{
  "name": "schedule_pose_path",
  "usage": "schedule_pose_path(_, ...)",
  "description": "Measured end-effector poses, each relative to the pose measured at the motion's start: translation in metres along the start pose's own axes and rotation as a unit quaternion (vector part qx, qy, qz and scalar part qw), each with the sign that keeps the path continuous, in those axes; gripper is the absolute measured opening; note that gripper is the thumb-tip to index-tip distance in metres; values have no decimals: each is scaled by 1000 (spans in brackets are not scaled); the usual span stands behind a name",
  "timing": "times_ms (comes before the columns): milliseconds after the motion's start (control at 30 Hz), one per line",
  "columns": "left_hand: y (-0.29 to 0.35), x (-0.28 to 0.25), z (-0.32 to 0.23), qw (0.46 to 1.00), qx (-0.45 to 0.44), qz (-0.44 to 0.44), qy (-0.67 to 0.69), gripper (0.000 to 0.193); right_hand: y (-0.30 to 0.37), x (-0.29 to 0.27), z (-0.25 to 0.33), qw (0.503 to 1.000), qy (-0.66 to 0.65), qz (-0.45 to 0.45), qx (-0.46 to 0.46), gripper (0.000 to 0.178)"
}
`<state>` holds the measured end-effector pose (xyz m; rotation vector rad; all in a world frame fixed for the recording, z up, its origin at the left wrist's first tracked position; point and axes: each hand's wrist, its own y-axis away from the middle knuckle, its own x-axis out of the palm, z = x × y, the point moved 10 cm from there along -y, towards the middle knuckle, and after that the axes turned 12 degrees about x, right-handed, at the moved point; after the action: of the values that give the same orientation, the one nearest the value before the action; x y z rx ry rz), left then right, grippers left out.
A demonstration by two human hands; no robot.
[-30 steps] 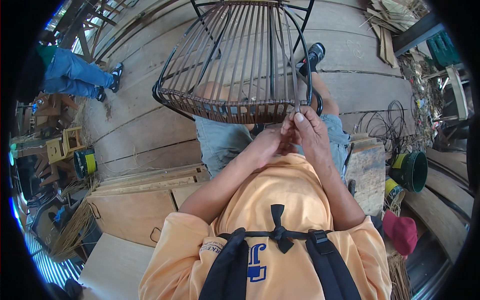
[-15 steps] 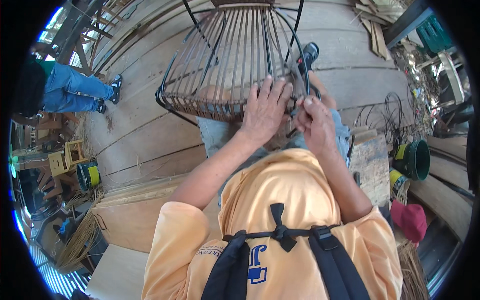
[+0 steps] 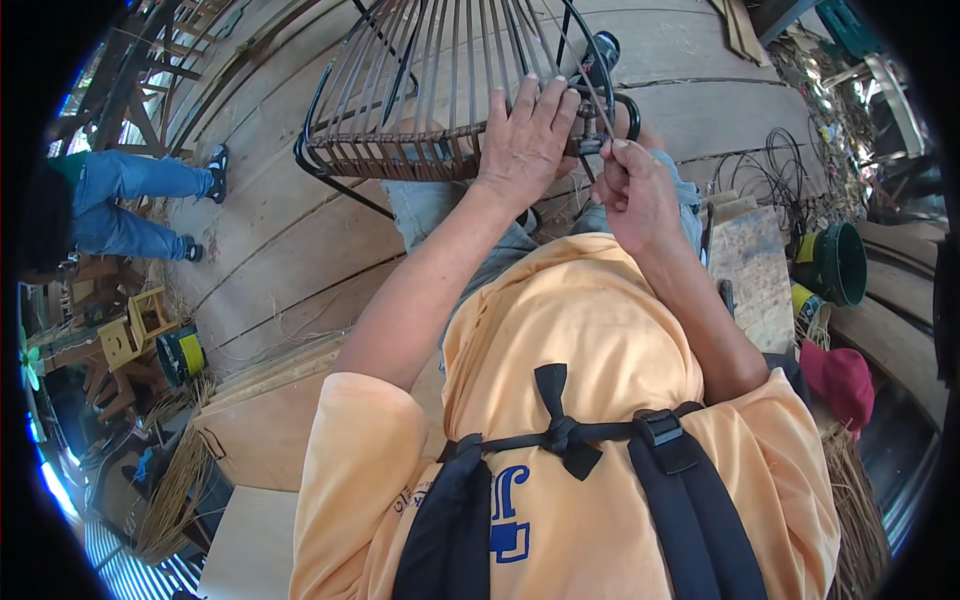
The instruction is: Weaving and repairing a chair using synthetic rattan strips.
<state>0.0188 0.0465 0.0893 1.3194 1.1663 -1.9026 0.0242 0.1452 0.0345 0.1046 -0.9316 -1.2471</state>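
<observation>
A person in an orange T-shirt (image 3: 590,340) weaves a round black metal chair frame strung with brown rattan spokes (image 3: 440,90), which rests tilted against the knees above a plank floor (image 3: 300,250). The left hand (image 3: 525,135) lies flat with fingers spread, pressing the woven band at the frame's near rim. Just right of it, the right hand (image 3: 630,190) is clenched, pinching a thin rattan strand (image 3: 590,90) drawn up across the spokes. To do this step well, the strand likely needs steady tension while the left hand keeps earlier rows packed tight. Right of the frame stand a wooden block (image 3: 750,270) and a green plastic bucket (image 3: 835,262); far left, another person's blue-trousered legs (image 3: 125,200).
</observation>
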Motion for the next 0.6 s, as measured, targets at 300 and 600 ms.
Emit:
schedule_pose_path(300, -1, -10, 3, 1000, -3, -16, -9, 84, -1, 2, -11, 999, -35, 33, 0, 15)
schedule_pose_path(600, -10, -21, 19, 938, -112, -72, 321, 41, -49, 69, 78, 982, 173, 70, -25, 18)
